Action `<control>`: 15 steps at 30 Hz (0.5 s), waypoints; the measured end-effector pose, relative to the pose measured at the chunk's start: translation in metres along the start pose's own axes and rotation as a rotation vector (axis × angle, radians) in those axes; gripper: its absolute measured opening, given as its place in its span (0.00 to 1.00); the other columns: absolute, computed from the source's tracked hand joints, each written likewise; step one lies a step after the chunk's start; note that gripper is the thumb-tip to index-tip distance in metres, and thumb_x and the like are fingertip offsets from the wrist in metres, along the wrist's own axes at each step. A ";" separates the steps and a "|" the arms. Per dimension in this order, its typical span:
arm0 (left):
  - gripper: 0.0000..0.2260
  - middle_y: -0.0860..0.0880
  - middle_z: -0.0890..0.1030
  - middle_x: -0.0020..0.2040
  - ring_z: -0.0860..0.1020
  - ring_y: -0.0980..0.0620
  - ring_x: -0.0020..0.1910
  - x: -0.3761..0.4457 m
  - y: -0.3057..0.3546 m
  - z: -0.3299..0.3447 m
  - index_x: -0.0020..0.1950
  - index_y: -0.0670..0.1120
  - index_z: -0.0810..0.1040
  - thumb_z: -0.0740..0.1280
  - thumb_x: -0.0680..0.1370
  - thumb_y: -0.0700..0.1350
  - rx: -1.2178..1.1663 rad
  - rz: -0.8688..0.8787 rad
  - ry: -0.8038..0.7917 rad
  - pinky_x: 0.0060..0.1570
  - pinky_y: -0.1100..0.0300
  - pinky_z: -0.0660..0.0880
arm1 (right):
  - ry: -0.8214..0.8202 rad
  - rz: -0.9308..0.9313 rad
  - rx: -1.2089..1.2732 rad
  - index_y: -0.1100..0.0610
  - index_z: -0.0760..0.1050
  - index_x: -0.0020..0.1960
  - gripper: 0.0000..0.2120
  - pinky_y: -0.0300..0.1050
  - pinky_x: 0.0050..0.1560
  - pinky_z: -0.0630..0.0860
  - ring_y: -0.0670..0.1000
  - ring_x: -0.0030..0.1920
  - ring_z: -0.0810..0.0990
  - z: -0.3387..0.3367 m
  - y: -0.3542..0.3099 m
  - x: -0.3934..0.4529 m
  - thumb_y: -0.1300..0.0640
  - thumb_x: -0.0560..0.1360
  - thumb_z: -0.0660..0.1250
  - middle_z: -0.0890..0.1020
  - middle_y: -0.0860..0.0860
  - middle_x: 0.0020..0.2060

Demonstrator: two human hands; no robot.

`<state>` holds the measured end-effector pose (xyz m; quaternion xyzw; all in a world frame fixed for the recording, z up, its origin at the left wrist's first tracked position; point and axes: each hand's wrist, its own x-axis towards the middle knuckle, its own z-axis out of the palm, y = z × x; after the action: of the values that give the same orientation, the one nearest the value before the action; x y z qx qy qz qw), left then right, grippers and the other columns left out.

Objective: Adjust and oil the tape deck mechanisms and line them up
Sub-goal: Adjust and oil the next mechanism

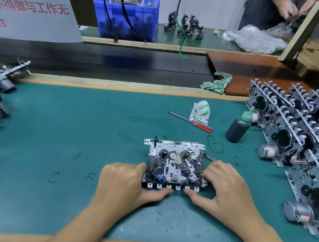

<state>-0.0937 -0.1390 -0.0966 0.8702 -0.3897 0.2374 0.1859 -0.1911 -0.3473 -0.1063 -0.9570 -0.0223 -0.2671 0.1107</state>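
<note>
Metal tape deck mechanism [174,166] flat, long axis left-right | both hands' fingers grip its ends

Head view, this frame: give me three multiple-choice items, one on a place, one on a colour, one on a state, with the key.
1. Where does the oil bottle stand?
A. right of the screwdriver
B. in the blue bin
C. left of both hands

2. What colour is the screwdriver's handle?
A. yellow
B. red
C. black

3. How is the tape deck mechanism on the green mat held?
A. by the left hand only
B. by nobody
C. by both hands, one at each side

Key: 1 A, it stands between the screwdriver and the rows of mechanisms. 2 B, the handle is plainly red. 3 C, the right hand grips the other side.
</note>
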 end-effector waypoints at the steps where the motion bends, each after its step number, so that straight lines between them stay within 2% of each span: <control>1: 0.28 0.50 0.65 0.17 0.67 0.50 0.15 -0.001 0.002 0.001 0.22 0.46 0.66 0.61 0.64 0.71 0.001 -0.037 0.000 0.22 0.67 0.56 | -0.004 0.006 0.013 0.57 0.73 0.33 0.23 0.42 0.37 0.70 0.51 0.33 0.72 0.000 0.000 0.000 0.36 0.67 0.64 0.74 0.48 0.31; 4: 0.28 0.49 0.65 0.16 0.67 0.49 0.15 0.000 0.003 0.002 0.21 0.46 0.65 0.60 0.64 0.70 -0.009 -0.086 -0.006 0.23 0.67 0.55 | -0.025 0.008 0.048 0.57 0.73 0.33 0.25 0.42 0.37 0.71 0.50 0.34 0.72 0.000 0.001 0.000 0.34 0.65 0.65 0.74 0.48 0.32; 7: 0.26 0.50 0.67 0.16 0.69 0.48 0.16 0.003 -0.003 0.000 0.25 0.49 0.62 0.60 0.63 0.72 -0.088 -0.009 -0.026 0.22 0.68 0.58 | 0.026 0.011 -0.001 0.57 0.73 0.31 0.24 0.40 0.36 0.69 0.49 0.33 0.70 0.001 -0.002 0.001 0.35 0.66 0.64 0.74 0.47 0.30; 10: 0.27 0.52 0.68 0.17 0.69 0.50 0.17 0.004 -0.008 -0.002 0.30 0.51 0.58 0.60 0.60 0.75 -0.180 0.035 -0.076 0.20 0.65 0.64 | 0.071 0.003 -0.051 0.57 0.74 0.31 0.24 0.41 0.40 0.64 0.48 0.35 0.69 0.002 -0.002 0.001 0.35 0.67 0.63 0.74 0.47 0.29; 15: 0.30 0.52 0.68 0.18 0.69 0.49 0.18 0.000 -0.009 -0.002 0.26 0.46 0.64 0.62 0.61 0.74 -0.192 0.026 -0.117 0.18 0.60 0.68 | 0.065 -0.018 -0.084 0.57 0.73 0.31 0.25 0.44 0.43 0.64 0.50 0.33 0.73 0.003 0.000 0.002 0.35 0.68 0.62 0.75 0.48 0.29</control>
<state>-0.0874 -0.1322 -0.0961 0.8556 -0.4321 0.1502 0.2421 -0.1880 -0.3467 -0.1074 -0.9514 -0.0162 -0.2996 0.0687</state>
